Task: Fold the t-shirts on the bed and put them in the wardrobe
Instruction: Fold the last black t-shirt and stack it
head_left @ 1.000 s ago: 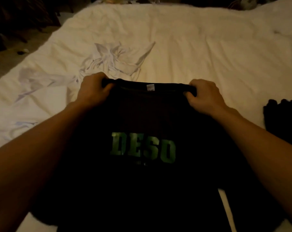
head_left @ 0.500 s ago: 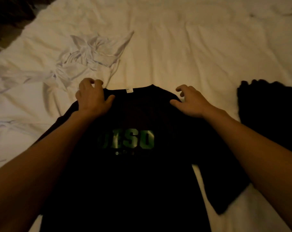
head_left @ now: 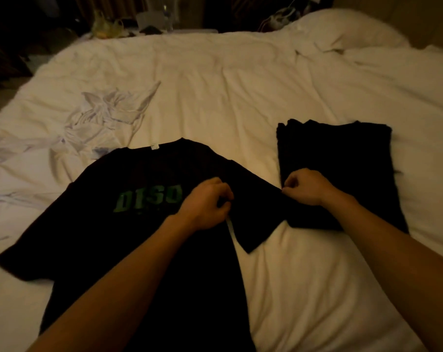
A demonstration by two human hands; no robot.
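Observation:
A black t-shirt point(head_left: 129, 224) with green letters lies flat, front up, on the white bed point(head_left: 240, 97). My left hand point(head_left: 205, 207) grips the shirt near the right armpit, fingers curled into the fabric. My right hand point(head_left: 308, 186) pinches the upper edge of the shirt's right sleeve point(head_left: 261, 214), which is stretched out sideways. A folded black garment point(head_left: 337, 158) lies to the right, partly under my right hand. A crumpled white t-shirt point(head_left: 101, 118) sits at the left, beyond the black shirt's collar.
White bedding bunches into a pillow point(head_left: 342, 34) at the far right. Past the bed's far edge a dark cluttered surface holds a yellow bag point(head_left: 108, 26) and cables. Dark floor point(head_left: 2, 59) shows at the far left.
Both hands left the shirt's shoulders by the collar and moved right: the left now grips near the armpit, the right pinches the right sleeve. The shirt lies spread out flat.

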